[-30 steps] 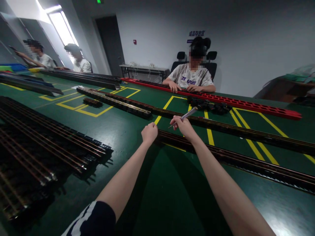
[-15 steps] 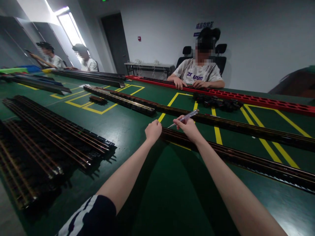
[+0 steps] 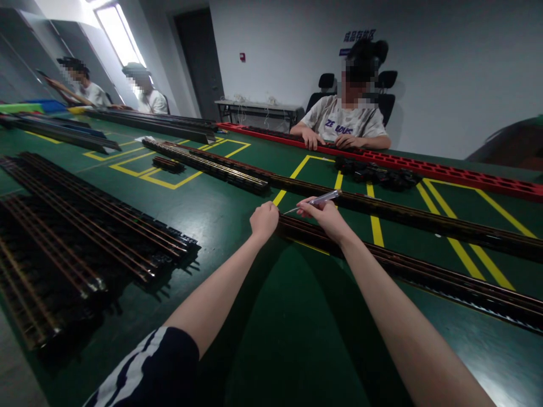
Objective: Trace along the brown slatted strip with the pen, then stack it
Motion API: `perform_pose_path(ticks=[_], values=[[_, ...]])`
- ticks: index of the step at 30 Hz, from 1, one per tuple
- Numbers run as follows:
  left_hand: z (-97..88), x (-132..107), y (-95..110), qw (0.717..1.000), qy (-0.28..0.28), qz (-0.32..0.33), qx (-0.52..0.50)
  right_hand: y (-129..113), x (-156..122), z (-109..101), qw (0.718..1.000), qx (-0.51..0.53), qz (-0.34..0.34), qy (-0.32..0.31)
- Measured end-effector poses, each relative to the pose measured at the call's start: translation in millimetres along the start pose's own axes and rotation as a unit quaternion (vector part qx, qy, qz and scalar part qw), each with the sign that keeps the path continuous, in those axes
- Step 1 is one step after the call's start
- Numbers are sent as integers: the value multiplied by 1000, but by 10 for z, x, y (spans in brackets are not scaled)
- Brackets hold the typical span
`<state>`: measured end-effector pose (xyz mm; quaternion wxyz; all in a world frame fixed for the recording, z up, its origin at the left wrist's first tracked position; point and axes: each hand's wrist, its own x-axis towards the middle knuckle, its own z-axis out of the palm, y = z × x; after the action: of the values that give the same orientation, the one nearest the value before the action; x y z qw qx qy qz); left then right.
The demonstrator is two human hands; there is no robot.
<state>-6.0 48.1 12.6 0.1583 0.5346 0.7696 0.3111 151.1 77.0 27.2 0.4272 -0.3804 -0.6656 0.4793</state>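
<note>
Gripping a clear-handled tool [image 3: 326, 196] above the left end of a long dark strip [image 3: 432, 280]

The strip runs from the middle of the frame to the right edge, its copper-coloured lines along its length. Over its left end slants the tool, thin tip pointing left and slightly down; whether the tip touches the strip cannot be told. The right hand [image 3: 324, 215] has thumb and fingers clamped on the tool, with the strip directly below the hand. The left hand [image 3: 264, 220] is curled closed right at the strip's left end, which meets its right side; whether it is clamped on the strip is hidden.

A second dark strip [image 3: 407, 213] lies just beyond the right hand, toward the right edge. Past it, right of centre, sit small black parts [image 3: 377, 174], then a red perforated rail [image 3: 441, 168] where a co-worker [image 3: 345, 127] rests both hands. Copper-lined strips [image 3: 85, 215] lie side by side at the left of the frame, well apart from the left hand. All lie on a green table [image 3: 280, 328] marked with yellow lines [image 3: 375, 217]. Two more people [image 3: 153, 102] sit at the upper left.
</note>
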Motion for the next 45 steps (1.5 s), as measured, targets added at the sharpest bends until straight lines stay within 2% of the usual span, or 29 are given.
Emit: perform_pose_path(ticks=[4, 14, 23, 39, 45], values=[[-5, -5, 0, 1000, -2, 6, -5, 40, 8, -3, 1000, -4, -9, -16], [-16, -2, 19, 1000, -9, -3, 20, 119, 38, -17, 999, -36, -11, 2], [1, 1, -2, 1000, -5, 6, 13, 67, 23, 3, 999, -17, -16, -22], [3, 12, -4, 1000, -8, 3, 21, 37, 5, 10, 998, -51, -27, -11], [-3, 2, 5, 1000, -6, 2, 24, 35, 9, 0, 998, -54, -36, 17]])
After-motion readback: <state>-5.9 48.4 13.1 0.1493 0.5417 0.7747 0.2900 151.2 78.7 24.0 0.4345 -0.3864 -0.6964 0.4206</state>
